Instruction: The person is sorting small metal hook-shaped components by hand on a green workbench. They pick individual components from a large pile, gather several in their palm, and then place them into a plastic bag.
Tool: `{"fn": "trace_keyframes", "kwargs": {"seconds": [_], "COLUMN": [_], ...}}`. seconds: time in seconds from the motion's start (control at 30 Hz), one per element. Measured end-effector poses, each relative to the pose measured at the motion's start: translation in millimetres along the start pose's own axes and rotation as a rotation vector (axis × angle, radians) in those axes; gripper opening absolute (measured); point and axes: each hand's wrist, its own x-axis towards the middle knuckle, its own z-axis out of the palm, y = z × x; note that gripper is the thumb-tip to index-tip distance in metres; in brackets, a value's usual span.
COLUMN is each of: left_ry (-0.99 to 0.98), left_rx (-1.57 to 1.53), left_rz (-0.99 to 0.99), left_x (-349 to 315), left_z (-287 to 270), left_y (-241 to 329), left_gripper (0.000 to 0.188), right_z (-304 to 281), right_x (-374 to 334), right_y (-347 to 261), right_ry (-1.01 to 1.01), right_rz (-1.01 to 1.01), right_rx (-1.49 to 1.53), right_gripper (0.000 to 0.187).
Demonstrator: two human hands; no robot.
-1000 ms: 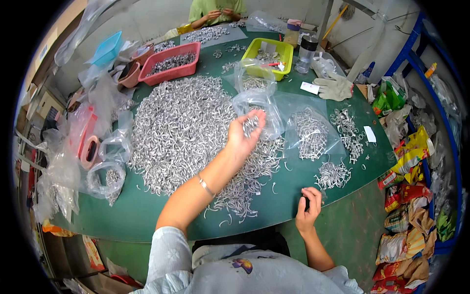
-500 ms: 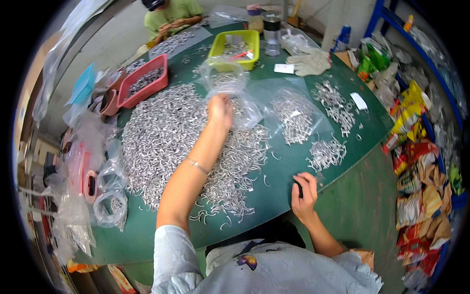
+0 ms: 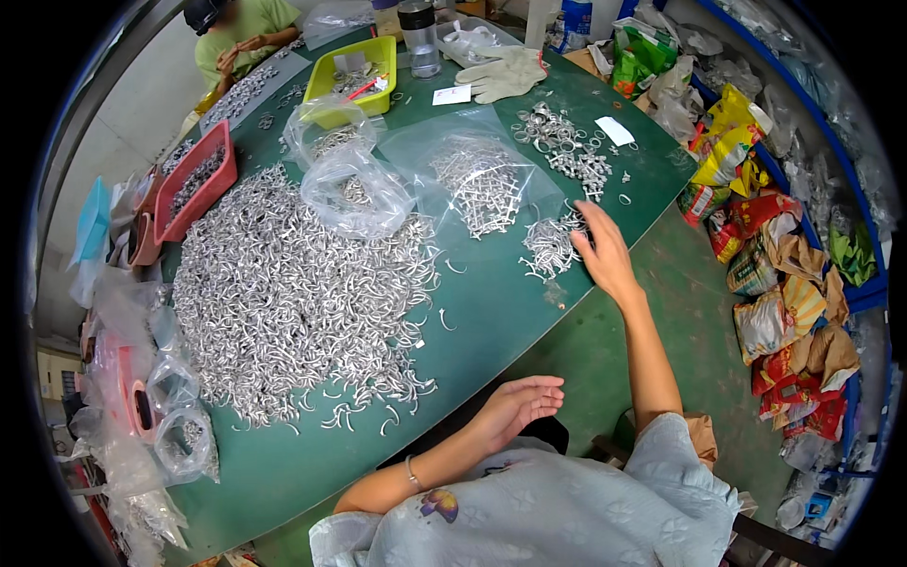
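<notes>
My right hand (image 3: 607, 253), fingers stretched and thumb apart, is at the right edge of a small pile of curved silvery metal pieces (image 3: 550, 248). Nothing shows in its grasp. My left hand (image 3: 520, 408) hovers in front of the table edge near my body, fingers extended and slightly bent, with nothing visible in it. A clear plastic sheet (image 3: 416, 170) lies beyond, partly under another heap of the pieces (image 3: 482, 184). Two opened clear plastic bags (image 3: 378, 213) with pieces inside stand at the back of the large heap of metal pieces (image 3: 293, 312).
Around the green table (image 3: 463, 350) are a red tray (image 3: 196, 184), a yellow-green basket (image 3: 326, 80), a bottle (image 3: 422, 47), a glove (image 3: 505, 74) and loose rings (image 3: 567, 142). Another person (image 3: 241, 42) works at the far left. Bags fill the shelving (image 3: 784, 236) at right.
My left hand has left the plastic bag and drawn back to the table's front edge. My right hand has reached forward to the small pile. The view has turned right.
</notes>
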Motion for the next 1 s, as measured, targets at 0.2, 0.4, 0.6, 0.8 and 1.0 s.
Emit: {"fn": "trace_keyframes", "kwargs": {"seconds": [0.2, 0.4, 0.6, 0.8, 1.0], "left_ry": [0.012, -0.036, -0.012, -0.111, -0.113], "left_rx": [-0.119, -0.178, -0.224, -0.293, -0.321], "left_rz": [-0.010, 0.048, 0.055, 0.079, 0.088], "left_x": [38, 70, 81, 108, 118], "left_z": [-17, -18, -13, -6, -1], "left_y": [-13, -19, -14, -11, -14], "left_gripper": [0.033, 0.040, 0.042, 0.043, 0.042], "right_z": [2, 7, 2, 3, 2], "right_x": [-12, 25, 23, 31, 26], "right_y": [-12, -4, -2, 0, -1], "right_ry": [-0.130, -0.276, -0.495, -0.437, -0.507], "right_rz": [-0.087, -0.211, -0.196, -0.295, -0.310], "right_rx": [0.019, 0.033, 0.130, 0.109, 0.082], "right_gripper": [0.046, 0.048, 0.046, 0.049, 0.048]}}
